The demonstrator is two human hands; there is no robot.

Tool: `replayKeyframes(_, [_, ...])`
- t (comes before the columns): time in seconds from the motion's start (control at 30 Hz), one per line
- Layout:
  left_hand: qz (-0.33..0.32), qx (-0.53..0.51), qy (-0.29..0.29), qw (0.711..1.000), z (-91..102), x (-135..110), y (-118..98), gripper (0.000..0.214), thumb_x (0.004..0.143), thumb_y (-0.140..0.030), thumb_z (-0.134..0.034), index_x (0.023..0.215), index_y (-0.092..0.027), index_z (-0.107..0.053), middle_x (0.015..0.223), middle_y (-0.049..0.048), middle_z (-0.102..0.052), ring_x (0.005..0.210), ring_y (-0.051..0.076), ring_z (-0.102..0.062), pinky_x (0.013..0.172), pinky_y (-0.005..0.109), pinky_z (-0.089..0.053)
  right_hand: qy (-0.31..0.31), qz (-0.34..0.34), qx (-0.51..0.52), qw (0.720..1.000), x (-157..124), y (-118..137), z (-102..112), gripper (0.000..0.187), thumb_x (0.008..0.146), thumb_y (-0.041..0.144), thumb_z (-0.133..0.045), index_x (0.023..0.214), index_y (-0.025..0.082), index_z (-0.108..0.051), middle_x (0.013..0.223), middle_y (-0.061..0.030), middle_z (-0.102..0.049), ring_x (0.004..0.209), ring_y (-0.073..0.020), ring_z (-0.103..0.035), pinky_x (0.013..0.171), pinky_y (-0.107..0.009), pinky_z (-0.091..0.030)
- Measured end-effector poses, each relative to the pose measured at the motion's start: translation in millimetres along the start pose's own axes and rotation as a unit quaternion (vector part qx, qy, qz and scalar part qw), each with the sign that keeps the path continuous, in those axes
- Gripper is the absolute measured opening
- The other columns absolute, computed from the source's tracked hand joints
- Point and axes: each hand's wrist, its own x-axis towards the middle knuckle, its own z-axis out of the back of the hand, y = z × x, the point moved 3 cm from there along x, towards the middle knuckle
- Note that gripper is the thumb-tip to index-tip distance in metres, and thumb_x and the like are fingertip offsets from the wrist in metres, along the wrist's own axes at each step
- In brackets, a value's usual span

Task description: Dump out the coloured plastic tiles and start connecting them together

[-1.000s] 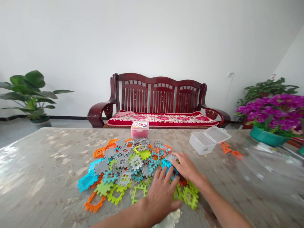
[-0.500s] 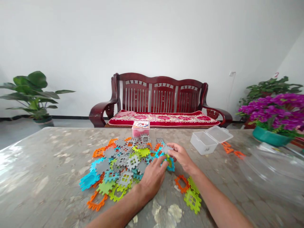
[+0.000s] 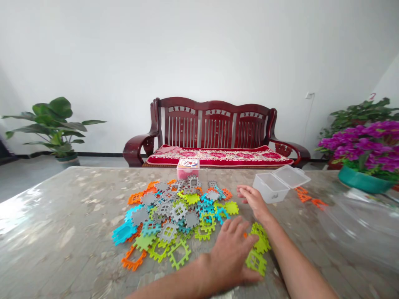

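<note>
My left hand [image 3: 232,251] is over the near right part of the table, palm down with fingers spread. Beneath it lies an orange interlocking tile, mostly covered. Just right of its fingers are green interlocking tiles [image 3: 256,261], one with a window grid. My right hand [image 3: 254,201] hovers between the tile pile and the clear open box, fingers stretched out and nothing visible in them. Left of both hands spreads a heap of grey, blue, green and orange interlocking tiles [image 3: 168,209], some solid and some with window openings.
An open clear plastic box [image 3: 270,189] stands right of the pile, with orange tiles [image 3: 307,196] beyond it. A lidded box with pink contents [image 3: 188,169] is behind the heap. Purple flowers in a teal pot [image 3: 364,178] and transparent plastic [image 3: 361,224] occupy the right side.
My left hand has moved from the pile toward me and right, over the orange tile. My right hand has drawn away from the pile to the right. More green tiles show at the pile's edge.
</note>
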Motion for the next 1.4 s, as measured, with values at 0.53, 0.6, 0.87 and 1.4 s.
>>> replayKeyframes(0.53, [0.054, 0.132, 0.048, 0.989, -16.9, 21.6, 23.4, 0.052, 0.082, -0.067, -0.06, 0.106, -0.021, -0.065, 0.103, 0.0107, -0.064, 0.103, 0.031, -0.054, 0.094, 0.053, -0.04, -0.019, 0.014, 0.009, 1.0, 1.8, -25.7, 4.2, 0.041, 0.062, 0.044, -0.067, 0.093, 0.019, -0.074, 0.089, -0.009, -0.077, 0.074, -0.0229, -0.069, 0.054, -0.029, -0.046])
replayKeyframes(0.6, [0.044, 0.147, 0.032, 0.988, -11.9, 19.4, 26.6, 0.04, 0.089, -0.057, -0.056, 0.099, -0.02, -0.065, 0.097, 0.0086, -0.063, 0.1, 0.028, -0.054, 0.094, 0.049, -0.04, -0.028, 0.021, 0.01, 0.999, 1.5, -26.5, 2.9, 0.039, 0.061, 0.043, -0.066, 0.091, 0.018, -0.074, 0.086, -0.0088, -0.077, 0.071, -0.0227, -0.068, 0.054, -0.029, -0.046])
replayKeyframes(0.87, [0.084, 0.185, 0.024, 0.979, 9.6, 5.3, 52.7, 0.013, 0.097, -0.026, -0.049, 0.096, -0.019, -0.061, 0.098, 0.0077, -0.063, 0.098, 0.025, -0.055, 0.085, 0.041, -0.042, -0.088, -0.001, 0.07, 0.994, -4.5, -22.8, -10.8, 0.041, 0.056, 0.045, -0.066, 0.087, 0.018, -0.072, 0.083, -0.0084, -0.076, 0.07, -0.0221, -0.067, 0.054, -0.028, -0.044])
replayKeyframes(1.4, [0.304, 0.119, -0.095, 0.94, 78.1, -31.5, 142.0, 0.019, 0.092, -0.02, -0.05, 0.105, -0.022, -0.063, 0.112, 0.0068, -0.065, 0.106, 0.023, -0.058, 0.095, 0.034, -0.044, -0.12, 0.072, 0.007, 0.99, -5.8, -29.0, -9.9, 0.042, 0.065, 0.049, -0.061, 0.093, 0.019, -0.071, 0.089, -0.0087, -0.076, 0.078, -0.025, -0.067, 0.066, -0.034, -0.049])
